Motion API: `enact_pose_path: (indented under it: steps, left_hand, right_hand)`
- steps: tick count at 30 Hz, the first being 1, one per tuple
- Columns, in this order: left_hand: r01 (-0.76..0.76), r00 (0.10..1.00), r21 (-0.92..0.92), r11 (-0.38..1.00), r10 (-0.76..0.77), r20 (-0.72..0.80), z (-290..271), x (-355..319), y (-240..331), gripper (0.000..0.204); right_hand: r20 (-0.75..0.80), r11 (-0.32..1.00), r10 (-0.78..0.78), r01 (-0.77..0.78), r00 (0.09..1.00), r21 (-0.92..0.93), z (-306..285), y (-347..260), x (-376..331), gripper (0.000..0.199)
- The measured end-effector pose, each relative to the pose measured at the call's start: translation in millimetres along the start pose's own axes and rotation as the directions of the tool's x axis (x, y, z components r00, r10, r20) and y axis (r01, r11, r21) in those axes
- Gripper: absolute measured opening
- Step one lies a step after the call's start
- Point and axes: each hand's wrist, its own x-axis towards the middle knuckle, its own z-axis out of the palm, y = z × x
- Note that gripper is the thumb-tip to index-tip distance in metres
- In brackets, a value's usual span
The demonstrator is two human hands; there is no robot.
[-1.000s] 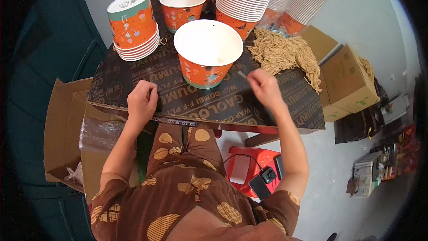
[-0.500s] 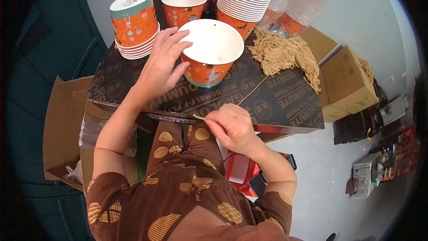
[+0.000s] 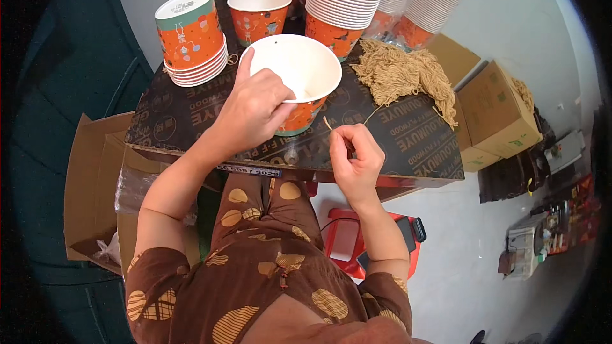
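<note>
Both hands busy at the desk: one on a paper bucket, one on a length of twine.

Nearest me, the right hand (image 3: 354, 159) has its grip pinched together on a thin twine (image 3: 360, 119), whose short end sticks up toward the bucket while the rest runs off to the far right. I see the left hand (image 3: 255, 111) just beyond, grip clamped on the near rim of the bucket (image 3: 299, 73), thumb inside, fingers on the orange wall; the bucket stands on the dark desk (image 3: 185, 114), open white mouth tilted toward me. Farther right, the twine pile (image 3: 401, 76) lies on the desk. At the far edge I note a capped stack (image 3: 191, 38), an open cup (image 3: 259, 13) and tall bucket stacks (image 3: 347, 0).
</note>
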Motion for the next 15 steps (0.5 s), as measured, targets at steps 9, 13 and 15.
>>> enact_pose_path:
  steps: [9, 13, 15]
  left_hand:
    - [-0.025, 0.998, 0.038, 0.999, 0.023, 0.065, 2, -4, 21, 0.015]
    - [-0.021, 0.998, 0.028, 0.999, 0.019, 0.062, 2, -4, 24, 0.015]
    - [-0.027, 0.998, 0.021, 0.999, 0.026, 0.049, 3, -5, 24, 0.017]
  right_hand:
    - [-0.014, 0.998, 0.049, -0.048, 0.999, 0.031, 4, 2, -6, 0.008]
    - [-0.010, 0.997, 0.060, -0.060, 0.998, 0.041, 3, 1, -5, 0.008]
    - [-0.009, 0.997, 0.058, -0.058, 0.998, 0.045, 4, 1, -5, 0.008]
